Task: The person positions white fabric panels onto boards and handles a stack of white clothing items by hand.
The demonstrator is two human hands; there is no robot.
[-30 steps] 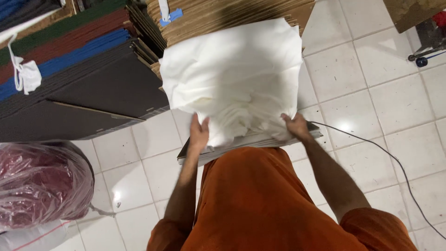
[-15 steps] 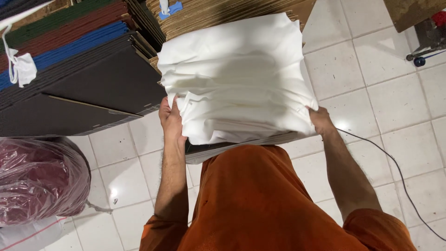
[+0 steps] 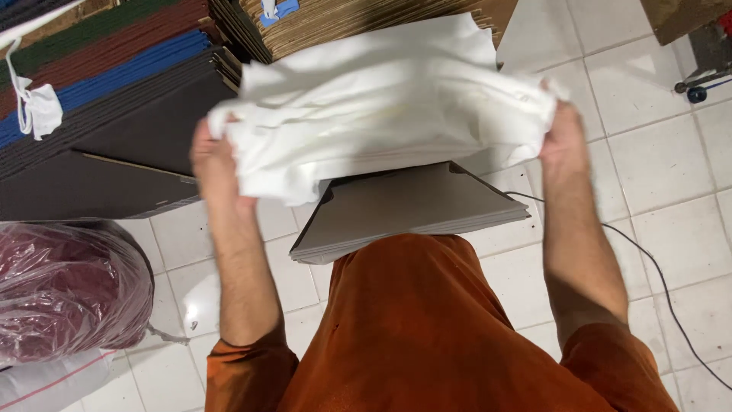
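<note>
A wide stack of white fabric sheets (image 3: 389, 99) is held above a grey board stack (image 3: 412, 210), gripped at its ends by the left hand (image 3: 213, 164) and right hand (image 3: 564, 137). It looks soft, light, floppy; its ends are best pinched.
</note>
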